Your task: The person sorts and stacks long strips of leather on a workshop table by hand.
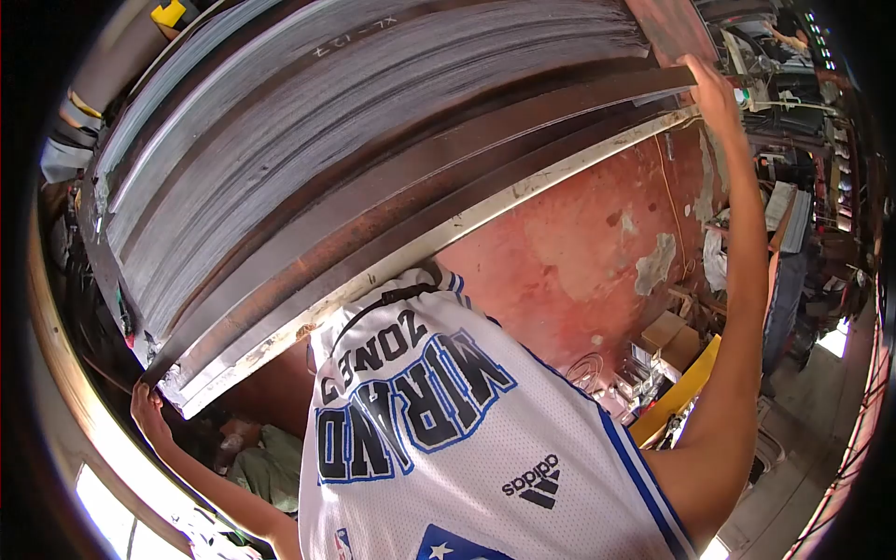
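Note:
A long, dark brown strip of sheet metal (429, 161) spans the view from lower left to upper right. My left hand (149, 411) has its fingers closed on the strip's left end. At the far right end my right hand (715, 98) grips the strip, arm stretched out. Beyond the strip lies a broad grey metal sheet (308, 121) with streaked marks and chalk writing near its far side. A pale, worn edge (523, 201) runs along the near side, between the strip and my white jersey (439, 420).
Below the pale edge is a red, peeling surface (569, 252). A cardboard box (670, 336) and a yellow panel (677, 392) stand at the right among clutter. Green cloth (271, 471) lies at lower left. A yellow object (169, 13) shows at upper left.

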Demonstrator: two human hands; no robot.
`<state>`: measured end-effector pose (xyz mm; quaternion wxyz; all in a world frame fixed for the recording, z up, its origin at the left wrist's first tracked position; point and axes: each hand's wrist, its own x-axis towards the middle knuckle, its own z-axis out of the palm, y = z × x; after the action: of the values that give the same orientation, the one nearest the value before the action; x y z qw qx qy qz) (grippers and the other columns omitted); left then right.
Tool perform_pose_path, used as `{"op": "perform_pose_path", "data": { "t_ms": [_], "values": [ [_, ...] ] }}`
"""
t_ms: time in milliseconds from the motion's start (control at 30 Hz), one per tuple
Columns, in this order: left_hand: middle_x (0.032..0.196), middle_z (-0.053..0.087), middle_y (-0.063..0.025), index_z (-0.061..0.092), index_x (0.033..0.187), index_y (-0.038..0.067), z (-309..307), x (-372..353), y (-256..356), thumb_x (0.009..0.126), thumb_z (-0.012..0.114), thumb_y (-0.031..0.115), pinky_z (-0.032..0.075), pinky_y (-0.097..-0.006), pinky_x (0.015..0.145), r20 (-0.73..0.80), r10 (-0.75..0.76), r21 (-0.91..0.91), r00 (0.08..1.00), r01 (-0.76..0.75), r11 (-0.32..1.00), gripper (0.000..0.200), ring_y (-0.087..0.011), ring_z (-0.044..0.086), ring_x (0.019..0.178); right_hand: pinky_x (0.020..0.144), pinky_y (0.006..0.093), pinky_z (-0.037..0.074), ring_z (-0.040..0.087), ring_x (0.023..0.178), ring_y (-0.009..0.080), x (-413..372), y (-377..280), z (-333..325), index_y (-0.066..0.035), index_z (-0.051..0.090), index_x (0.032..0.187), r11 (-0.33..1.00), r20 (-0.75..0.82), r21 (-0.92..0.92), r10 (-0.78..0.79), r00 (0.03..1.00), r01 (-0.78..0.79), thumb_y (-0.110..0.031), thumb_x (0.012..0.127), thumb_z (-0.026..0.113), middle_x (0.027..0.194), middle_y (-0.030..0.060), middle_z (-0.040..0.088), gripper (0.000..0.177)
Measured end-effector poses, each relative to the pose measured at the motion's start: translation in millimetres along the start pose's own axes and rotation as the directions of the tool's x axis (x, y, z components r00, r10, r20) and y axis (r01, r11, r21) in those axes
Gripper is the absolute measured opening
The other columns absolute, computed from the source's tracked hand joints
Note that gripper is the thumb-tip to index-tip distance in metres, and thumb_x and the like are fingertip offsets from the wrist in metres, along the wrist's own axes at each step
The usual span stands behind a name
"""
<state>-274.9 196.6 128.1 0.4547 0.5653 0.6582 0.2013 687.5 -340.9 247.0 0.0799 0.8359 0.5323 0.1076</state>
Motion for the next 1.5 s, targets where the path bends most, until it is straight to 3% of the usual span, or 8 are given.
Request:
{"op": "perform_pose_path", "data": {
  "t_ms": [300, 367, 433, 567, 700, 800, 1167, 1500],
  "values": [
    [0.067, 0.036, 0.0058, 0.062, 0.088, 0.011, -67, -17, -10, 0.092, 0.058, 0.026, 0.03, -0.0231, 0.059, -0.159, -0.085, 0.074, 0.984, 0.098, 0.992, 0.016, -0.0059, 0.036, 0.061, 0.086, 0.0469, 0.049, 0.057, 0.111, 0.0425, -1, 14, 7, -0.009, 0.052, 0.126, 0.999, -0.056, 0.008, 0.053, 0.997, -0.053, 0.007, 0.079, 0.06, 0.12, 0.0164, 0.062, 0.05],
    [0.067, 0.036, 0.0059, 0.066, 0.096, 0.011, -116, -9, -36, 0.092, 0.058, 0.027, 0.029, -0.0225, 0.057, -0.223, -0.052, 0.15, 0.973, 0.087, 0.985, 0.019, -0.0058, 0.036, 0.06, 0.088, 0.0468, 0.048, 0.056, 0.112, 0.0422, -1, 20, 9, -0.009, 0.051, 0.126, 0.989, 0.056, 0.042, 0.14, 0.989, -0.143, 0.008, 0.079, 0.061, 0.123, 0.0162, 0.061, 0.05],
    [0.066, 0.036, 0.0057, 0.067, 0.106, 0.011, -169, 12, -68, 0.091, 0.059, 0.028, 0.027, -0.0228, 0.053, -0.377, -0.186, 0.165, 0.907, 0.263, 0.951, 0.025, -0.0053, 0.035, 0.057, 0.088, 0.047, 0.048, 0.055, 0.114, 0.0416, -4, 19, 9, -0.01, 0.051, 0.126, 0.992, 0.076, 0.022, 0.12, 0.99, -0.122, 0.008, 0.08, 0.062, 0.125, 0.016, 0.06, 0.051],
    [0.066, 0.04, 0.0052, 0.067, 0.11, 0.01, -212, 35, -102, 0.089, 0.063, 0.03, 0.026, -0.0228, 0.047, -0.368, -0.16, 0.256, 0.916, 0.266, 0.929, 0.029, -0.005, 0.036, 0.054, 0.093, 0.0463, 0.048, 0.053, 0.12, 0.0389, -4, 13, 15, -0.01, 0.051, 0.128, 0.994, 0.188, -0.07, 0.091, 0.978, -0.079, 0.006, 0.081, 0.064, 0.133, 0.0139, 0.056, 0.052],
    [0.065, 0.043, 0.0047, 0.068, 0.108, 0.011, -224, 42, -111, 0.09, 0.063, 0.032, 0.028, -0.0215, 0.046, -0.406, -0.195, 0.395, 0.893, 0.364, 0.844, 0.029, -0.0051, 0.039, 0.055, 0.099, 0.0457, 0.046, 0.053, 0.123, 0.0367, -19, 15, 29, -0.008, 0.05, 0.129, 0.989, 0.084, -0.148, 0.036, 0.996, -0.023, 0.006, 0.081, 0.064, 0.135, 0.0129, 0.055, 0.052],
    [0.065, 0.045, 0.0039, 0.068, 0.1, 0.011, -221, 43, -125, 0.09, 0.062, 0.031, 0.026, -0.0218, 0.042, -0.331, -0.267, 0.259, 0.905, 0.36, 0.896, 0.023, -0.0052, 0.037, 0.05, 0.107, 0.045, 0.039, 0.049, 0.127, 0.0338, -27, 16, 35, -0.005, 0.05, 0.13, 0.966, 0.183, -0.258, 0.049, 0.982, 0.0, 0.006, 0.082, 0.06, 0.131, 0.0139, 0.057, 0.05],
    [0.07, 0.047, 0.0038, 0.064, 0.103, 0.008, -159, 13, -136, 0.09, 0.057, 0.016, 0.027, -0.0221, 0.043, -0.345, -0.339, 0.221, 0.875, 0.426, 0.877, 0.017, -0.0056, 0.037, 0.05, 0.097, 0.041, 0.044, 0.056, 0.113, 0.0283, -40, -4, 82, -0.006, 0.056, 0.124, 0.906, 0.42, -0.386, 0.007, 0.908, 0.171, -0.01, 0.091, 0.048, 0.117, 0.0094, 0.066, 0.033],
    [0.066, 0.046, 0.0024, 0.063, 0.105, 0.009, -138, -8, -147, 0.088, 0.054, 0.01, 0.031, -0.0212, 0.04, -0.379, -0.354, 0.2, 0.855, 0.449, 0.871, 0.02, -0.0063, 0.041, 0.048, 0.099, 0.0408, 0.041, 0.056, 0.114, 0.0276, -43, -19, 92, -0.005, 0.056, 0.122, 0.879, 0.415, -0.44, 0.02, 0.91, 0.182, -0.009, 0.092, 0.05, 0.123, 0.01, 0.063, 0.031]
  ]
}}
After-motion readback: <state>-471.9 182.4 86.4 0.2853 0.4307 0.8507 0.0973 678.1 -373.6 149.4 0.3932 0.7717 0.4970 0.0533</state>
